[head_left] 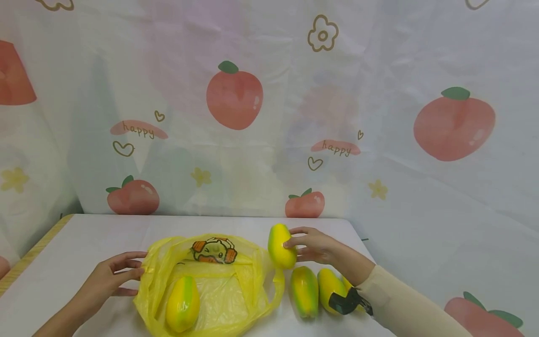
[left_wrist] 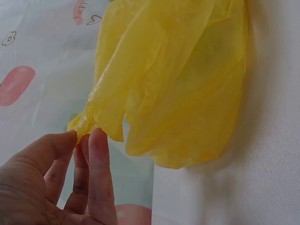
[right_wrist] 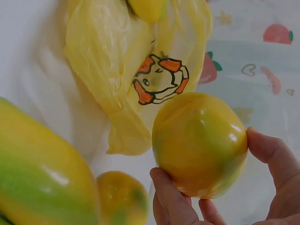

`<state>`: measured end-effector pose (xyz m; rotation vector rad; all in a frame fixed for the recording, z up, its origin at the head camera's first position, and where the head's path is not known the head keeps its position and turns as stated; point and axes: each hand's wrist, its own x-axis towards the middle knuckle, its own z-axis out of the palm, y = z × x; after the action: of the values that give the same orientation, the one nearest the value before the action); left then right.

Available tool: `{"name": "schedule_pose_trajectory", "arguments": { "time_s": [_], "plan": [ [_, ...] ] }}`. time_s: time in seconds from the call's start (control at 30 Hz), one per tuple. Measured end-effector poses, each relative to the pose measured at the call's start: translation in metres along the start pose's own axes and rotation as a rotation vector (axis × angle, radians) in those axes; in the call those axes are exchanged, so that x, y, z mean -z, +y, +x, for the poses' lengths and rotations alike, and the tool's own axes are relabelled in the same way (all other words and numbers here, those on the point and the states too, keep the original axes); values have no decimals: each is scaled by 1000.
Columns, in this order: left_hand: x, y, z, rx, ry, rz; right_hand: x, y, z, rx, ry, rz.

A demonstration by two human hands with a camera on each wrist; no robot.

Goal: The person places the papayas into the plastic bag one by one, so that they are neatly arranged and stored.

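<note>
My left hand (head_left: 110,277) pinches the left edge of a yellow plastic bag (left_wrist: 173,89) between thumb and fingertips. The bag lies with its mouth spread toward me, a cartoon duck face printed on its far side. One yellow-green papaya (head_left: 183,304) rests inside it, on the left. In my right hand (head_left: 313,245) another papaya (right_wrist: 199,145) is gripped between thumb and fingers, raised beside the bag's right rim. Its lower end overlaps the bag's right handle (head_left: 276,288) in the head view.
Right of the bag several more papayas stand in a row, the nearest papaya (head_left: 305,292) close to the bag. My right forearm, with a black strap (head_left: 345,303), partly covers the others. Behind the white table (head_left: 109,229) hangs a fruit-printed curtain (head_left: 269,187).
</note>
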<state>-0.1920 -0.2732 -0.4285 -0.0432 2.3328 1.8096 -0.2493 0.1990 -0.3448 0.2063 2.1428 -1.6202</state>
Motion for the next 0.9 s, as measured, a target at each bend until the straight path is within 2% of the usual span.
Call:
{"name": "schedule_pose_trajectory", "arguments": {
  "time_s": [0.57, 0.9],
  "plan": [
    [1, -1, 0, 11, 2, 5, -37, -10, 10, 19, -27, -30],
    [2, -2, 0, 12, 6, 19, -53, -14, 13, 12, -45, -54]
  ]
}}
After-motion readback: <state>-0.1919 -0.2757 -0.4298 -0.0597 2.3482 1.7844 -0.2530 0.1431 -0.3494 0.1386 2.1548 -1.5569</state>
